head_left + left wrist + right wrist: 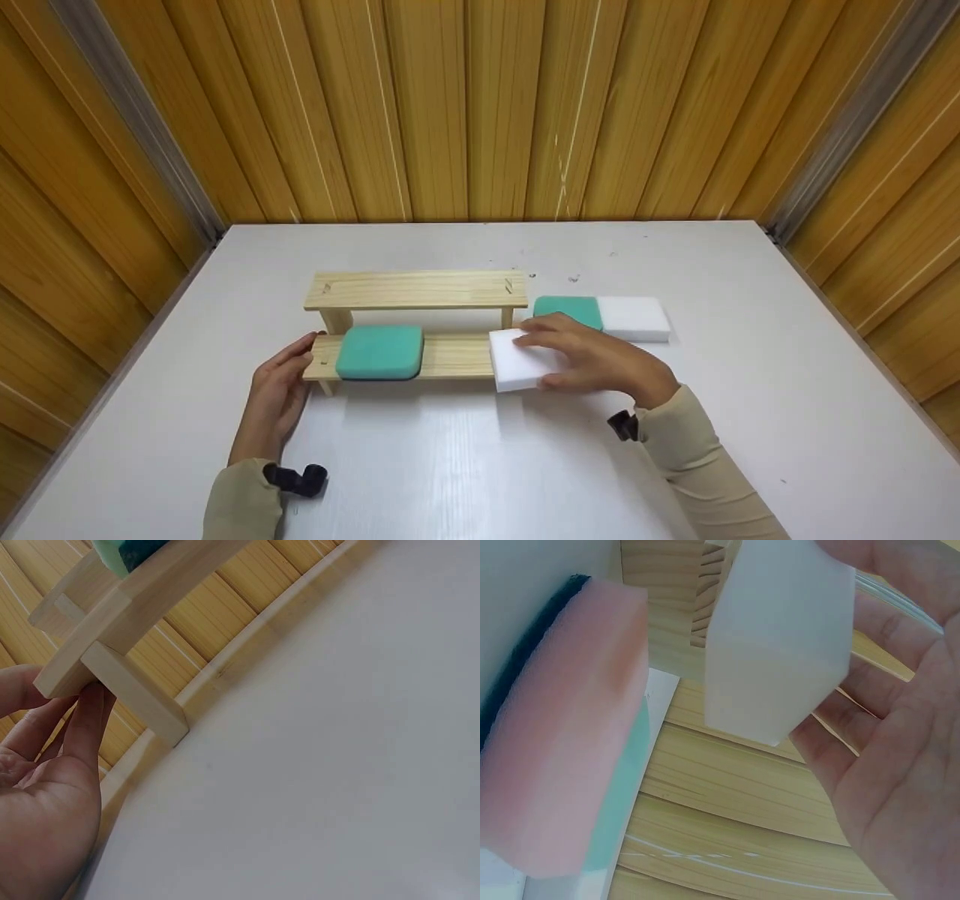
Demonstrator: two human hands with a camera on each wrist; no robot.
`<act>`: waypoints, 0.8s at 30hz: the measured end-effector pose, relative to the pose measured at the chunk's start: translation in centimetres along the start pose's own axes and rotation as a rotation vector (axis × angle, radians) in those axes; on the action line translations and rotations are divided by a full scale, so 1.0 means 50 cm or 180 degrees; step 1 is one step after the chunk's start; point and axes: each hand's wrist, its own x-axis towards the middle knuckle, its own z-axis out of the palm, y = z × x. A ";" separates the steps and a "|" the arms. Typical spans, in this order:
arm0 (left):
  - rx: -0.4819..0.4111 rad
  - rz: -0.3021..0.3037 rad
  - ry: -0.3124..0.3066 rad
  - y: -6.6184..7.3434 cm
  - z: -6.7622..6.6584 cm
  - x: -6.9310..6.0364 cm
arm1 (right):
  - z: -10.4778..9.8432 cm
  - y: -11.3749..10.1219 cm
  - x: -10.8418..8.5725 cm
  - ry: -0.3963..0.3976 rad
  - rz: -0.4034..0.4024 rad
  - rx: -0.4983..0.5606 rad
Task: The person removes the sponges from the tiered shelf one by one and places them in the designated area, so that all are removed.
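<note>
A two-tier wooden rack (pixel 457 356) stands on the table. The left hand (pixel 279 390) grips the left end of its lower tier; in the left wrist view that hand (pixel 56 757) has fingers under and around the board (pixel 112 619). On the lower tier's left part lies a green sponge (pixel 380 351). The right hand (pixel 592 356) holds a white sponge block (pixel 517 361) at the lower tier's right end. In the right wrist view the thumb and fingers of the hand (pixel 900 712) pinch the white block (pixel 780 645) beside the wood.
On the table (pixel 450 480), right of the rack, a second green sponge (pixel 568 307) touches another white block (pixel 635 316). The right wrist view shows a pink sponge (pixel 562 720) with a dark layer close by. Wood-patterned walls (pixel 465 112) surround the table's back and sides.
</note>
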 end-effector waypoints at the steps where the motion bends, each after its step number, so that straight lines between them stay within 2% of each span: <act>1: -0.0007 0.0000 0.0007 0.000 0.000 0.000 | 0.000 0.001 -0.002 0.0008 0.0002 -0.0010; 15: -0.0024 0.0002 0.0020 0.000 0.000 -0.001 | -0.003 0.020 -0.026 0.0284 -0.0162 -0.0057; 24: 0.0008 0.0006 0.0001 0.000 0.000 -0.002 | -0.007 0.033 -0.038 0.0343 -0.0237 -0.0092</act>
